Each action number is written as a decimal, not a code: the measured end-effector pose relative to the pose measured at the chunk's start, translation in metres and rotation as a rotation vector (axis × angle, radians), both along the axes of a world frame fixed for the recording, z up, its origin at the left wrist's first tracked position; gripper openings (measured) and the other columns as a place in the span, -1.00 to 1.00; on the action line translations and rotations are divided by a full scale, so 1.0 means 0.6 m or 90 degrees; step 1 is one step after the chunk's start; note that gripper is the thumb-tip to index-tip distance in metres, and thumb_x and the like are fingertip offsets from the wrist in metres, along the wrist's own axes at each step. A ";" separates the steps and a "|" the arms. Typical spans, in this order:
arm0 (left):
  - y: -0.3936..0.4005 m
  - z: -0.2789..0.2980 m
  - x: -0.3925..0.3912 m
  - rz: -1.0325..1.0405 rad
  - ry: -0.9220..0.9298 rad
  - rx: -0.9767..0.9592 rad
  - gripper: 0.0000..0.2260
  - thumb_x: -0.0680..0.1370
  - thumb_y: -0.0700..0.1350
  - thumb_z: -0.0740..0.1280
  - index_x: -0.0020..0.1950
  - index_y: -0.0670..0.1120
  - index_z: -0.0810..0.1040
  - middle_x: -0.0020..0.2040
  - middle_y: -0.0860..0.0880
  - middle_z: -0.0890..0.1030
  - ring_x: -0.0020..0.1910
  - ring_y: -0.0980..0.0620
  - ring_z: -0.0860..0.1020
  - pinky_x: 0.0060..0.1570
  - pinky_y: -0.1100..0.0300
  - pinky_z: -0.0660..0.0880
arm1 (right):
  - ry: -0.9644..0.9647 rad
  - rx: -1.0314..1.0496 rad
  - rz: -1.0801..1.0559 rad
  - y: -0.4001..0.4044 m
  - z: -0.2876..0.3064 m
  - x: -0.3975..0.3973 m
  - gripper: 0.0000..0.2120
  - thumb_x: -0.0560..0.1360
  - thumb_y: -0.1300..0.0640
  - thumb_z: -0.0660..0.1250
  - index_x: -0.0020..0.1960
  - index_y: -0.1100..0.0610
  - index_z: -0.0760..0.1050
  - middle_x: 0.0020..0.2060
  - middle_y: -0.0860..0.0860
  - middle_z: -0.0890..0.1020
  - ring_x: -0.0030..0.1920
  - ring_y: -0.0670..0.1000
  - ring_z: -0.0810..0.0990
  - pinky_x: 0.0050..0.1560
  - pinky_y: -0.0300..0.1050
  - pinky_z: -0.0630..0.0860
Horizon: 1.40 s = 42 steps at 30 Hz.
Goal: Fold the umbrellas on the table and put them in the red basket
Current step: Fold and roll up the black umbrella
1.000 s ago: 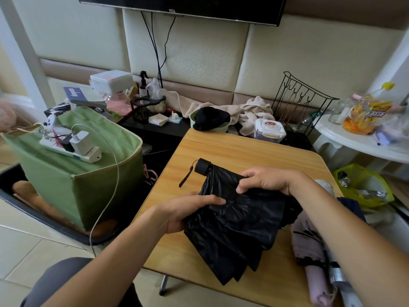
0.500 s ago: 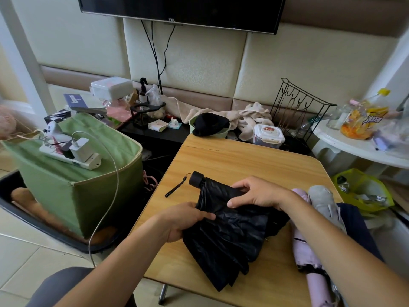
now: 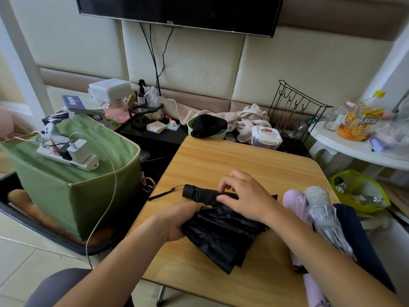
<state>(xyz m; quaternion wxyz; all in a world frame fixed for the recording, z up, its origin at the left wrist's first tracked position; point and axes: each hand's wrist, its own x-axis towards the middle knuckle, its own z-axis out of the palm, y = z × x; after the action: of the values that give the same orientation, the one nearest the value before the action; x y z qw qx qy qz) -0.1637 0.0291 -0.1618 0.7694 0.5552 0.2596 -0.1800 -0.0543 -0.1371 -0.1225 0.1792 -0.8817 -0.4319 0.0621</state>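
A black folding umbrella (image 3: 221,233) lies on the wooden table (image 3: 232,160), its handle (image 3: 190,191) and wrist strap pointing left. My left hand (image 3: 181,220) grips the bunched black fabric just below the handle. My right hand (image 3: 245,196) lies on top of the umbrella near the handle, with its fingers curled and pinching the fabric. At the table's right edge lie a pink umbrella (image 3: 293,202), a grey umbrella (image 3: 323,216) and a dark blue one (image 3: 358,240). No red basket is in view.
A green fabric box (image 3: 66,191) with a power strip (image 3: 68,158) and cable stands left of the table. Behind the table are a towel, a black wire rack (image 3: 296,111) and a wipes tub (image 3: 266,137). A white side table (image 3: 354,149) with snacks stands at the right.
The umbrella has been lowered and turned so its handle points left. My right hand moved toward the handle onto the fabric; my left hand keeps its hold. The camera tilted down.
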 end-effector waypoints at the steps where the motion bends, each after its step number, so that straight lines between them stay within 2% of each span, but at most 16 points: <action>1: 0.002 -0.002 0.003 -0.007 -0.007 0.001 -0.81 0.69 -0.14 0.29 0.08 -0.21 0.65 -0.09 -0.15 0.68 -0.15 -0.08 0.62 -0.07 0.08 0.52 | 0.026 -0.021 0.012 0.006 0.019 -0.022 -0.65 0.53 -0.35 0.33 0.05 -0.08 0.55 0.02 -0.13 0.52 0.07 -0.09 0.52 0.13 -0.03 0.53; 4: 0.001 0.000 0.006 0.002 0.005 0.032 -0.80 0.70 -0.19 0.21 0.00 -0.22 0.58 -0.26 -0.10 0.61 -0.30 -0.01 0.58 -0.26 0.17 0.49 | 0.139 -0.213 0.043 0.020 0.066 -0.086 -0.24 0.31 -0.67 0.15 0.13 -0.07 0.51 0.03 -0.11 0.56 0.02 -0.06 0.56 0.10 0.03 0.56; 8: -0.004 0.014 0.003 0.062 0.019 -0.026 -0.64 0.66 0.07 0.29 0.08 -0.23 0.63 -0.17 -0.16 0.70 -0.26 -0.10 0.67 -0.21 0.10 0.57 | 0.010 -0.385 0.071 0.028 0.061 -0.147 0.00 0.34 -0.55 0.36 0.49 0.11 0.24 0.30 0.03 0.42 0.30 0.09 0.42 0.28 0.11 0.46; 12: 0.005 0.015 0.001 0.011 0.011 -0.042 -0.27 0.66 0.37 0.02 0.15 -0.27 0.62 -0.03 -0.23 0.73 -0.11 -0.18 0.73 -0.03 0.00 0.60 | -0.079 -0.277 0.036 0.039 0.014 -0.130 -0.61 0.60 0.18 0.38 0.38 0.10 0.37 0.15 0.10 0.56 0.19 0.17 0.56 0.12 0.12 0.54; 14: 0.013 0.010 0.001 -0.075 0.002 0.040 -0.11 0.61 0.45 -0.18 0.21 -0.25 0.61 0.06 -0.27 0.72 0.02 -0.22 0.72 0.08 -0.02 0.59 | 0.049 -0.191 -0.024 0.026 0.006 -0.081 -0.81 0.59 0.25 0.32 0.16 0.03 0.50 -0.02 0.05 0.63 0.03 0.12 0.63 0.01 0.03 0.61; 16: 0.019 0.012 -0.002 -0.062 -0.009 0.180 -0.15 0.66 0.38 -0.19 0.17 -0.26 0.63 -0.04 -0.22 0.74 -0.12 -0.17 0.73 -0.12 0.11 0.61 | 0.232 -0.096 -0.097 0.002 0.004 -0.032 -0.91 0.61 0.13 0.37 0.04 -0.05 0.52 -0.05 0.00 0.68 -0.04 0.04 0.67 -0.03 -0.07 0.58; 18: 0.023 0.009 0.000 0.035 -0.075 0.367 -0.52 0.73 0.09 0.07 0.07 -0.24 0.63 -0.20 -0.14 0.70 -0.33 -0.09 0.67 -0.35 0.19 0.56 | 0.396 0.008 -0.146 -0.023 -0.008 0.008 -0.87 0.60 0.02 0.43 0.12 -0.04 0.56 0.03 -0.01 0.73 0.04 0.01 0.70 0.19 -0.04 0.60; 20: 0.031 0.001 0.008 0.109 -0.221 0.566 -0.87 0.64 -0.13 0.25 0.05 -0.12 0.58 -0.15 -0.08 0.64 -0.25 -0.02 0.64 -0.24 0.12 0.55 | 0.483 0.066 -0.174 -0.034 -0.021 0.029 -0.77 0.58 -0.06 0.46 0.18 0.00 0.59 0.05 -0.01 0.75 0.07 0.02 0.73 0.29 0.10 0.59; 21: 0.034 0.000 0.013 0.107 -0.297 0.601 -0.90 0.60 -0.17 0.31 0.10 -0.06 0.55 -0.07 -0.03 0.63 -0.13 0.03 0.63 -0.14 0.12 0.55 | 0.488 0.069 -0.179 -0.034 -0.025 0.034 -0.72 0.57 -0.11 0.46 0.19 0.01 0.60 0.04 -0.02 0.75 0.07 0.02 0.73 0.28 0.12 0.59; 24: 0.035 -0.005 0.022 -0.049 -0.415 0.549 -0.57 0.59 -0.18 0.40 0.42 0.03 0.41 0.28 0.14 0.52 0.28 0.25 0.48 0.21 0.29 0.48 | 0.491 0.068 -0.191 -0.027 -0.027 0.037 -0.60 0.56 -0.22 0.42 0.22 0.05 0.60 0.04 0.00 0.75 0.06 0.02 0.74 0.26 0.11 0.61; 26: 0.028 -0.014 0.025 -0.141 -0.414 0.498 -0.37 0.57 -0.12 0.47 0.55 0.08 0.24 0.40 0.20 0.43 0.37 0.24 0.43 0.24 0.36 0.47 | 0.515 0.088 -0.199 -0.027 -0.023 0.039 -0.57 0.58 -0.23 0.38 0.23 0.08 0.61 0.04 0.03 0.76 0.06 0.06 0.74 0.27 0.13 0.60; 29: 0.021 -0.035 0.033 -0.183 -0.391 0.570 -0.13 0.48 -0.03 0.57 0.60 0.19 0.07 0.41 0.13 0.39 0.38 0.06 0.44 0.35 0.10 0.49 | 0.539 0.092 -0.191 -0.028 -0.015 0.033 -0.54 0.61 -0.25 0.31 0.18 0.13 0.63 0.01 0.07 0.77 0.04 0.08 0.75 0.27 0.12 0.61; 32: 0.024 -0.045 0.041 -0.178 -0.384 0.659 -0.09 0.44 0.01 0.59 0.59 0.22 0.07 0.40 0.10 0.40 0.39 0.00 0.38 0.43 -0.12 0.37 | 0.561 0.100 -0.200 -0.029 -0.012 0.032 -0.42 0.58 -0.36 0.24 0.18 0.13 0.65 0.03 0.06 0.76 0.07 0.08 0.74 0.29 0.08 0.60; 38: 0.028 -0.038 0.027 -0.228 -0.450 0.747 -0.22 0.44 0.10 0.56 0.55 0.14 0.23 0.38 0.17 0.34 0.34 0.10 0.26 0.42 -0.02 0.31 | 0.671 0.158 -0.241 -0.045 -0.016 0.047 -0.35 0.50 -0.52 0.13 0.21 -0.06 0.65 0.09 -0.08 0.75 0.18 -0.02 0.69 0.31 -0.08 0.54; 40: 0.035 -0.030 0.019 -0.279 -0.451 0.706 -0.23 0.42 0.16 0.52 0.53 0.19 0.22 0.37 0.22 0.32 0.35 0.13 0.26 0.41 0.01 0.32 | 0.728 0.141 -0.213 -0.045 -0.021 0.053 -0.19 0.49 -0.57 0.05 0.32 0.02 0.62 0.15 0.01 0.73 0.18 0.03 0.69 0.22 -0.11 0.56; 42: 0.043 -0.019 0.012 -0.325 -0.449 0.615 -0.29 0.44 0.11 0.50 0.51 0.23 0.24 0.36 0.21 0.36 0.38 0.15 0.29 0.39 0.08 0.34 | 0.785 0.147 -0.156 -0.040 -0.026 0.057 -0.08 0.52 -0.56 -0.07 0.30 0.17 0.62 0.04 0.15 0.69 -0.03 0.03 0.70 -0.02 -0.20 0.59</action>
<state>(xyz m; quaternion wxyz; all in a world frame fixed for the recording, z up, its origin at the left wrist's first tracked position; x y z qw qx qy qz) -0.1565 0.0546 -0.1734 0.4053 0.9086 -0.0968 -0.0274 -0.0199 -0.1613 -0.1379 0.4944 -0.7019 -0.1496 0.4904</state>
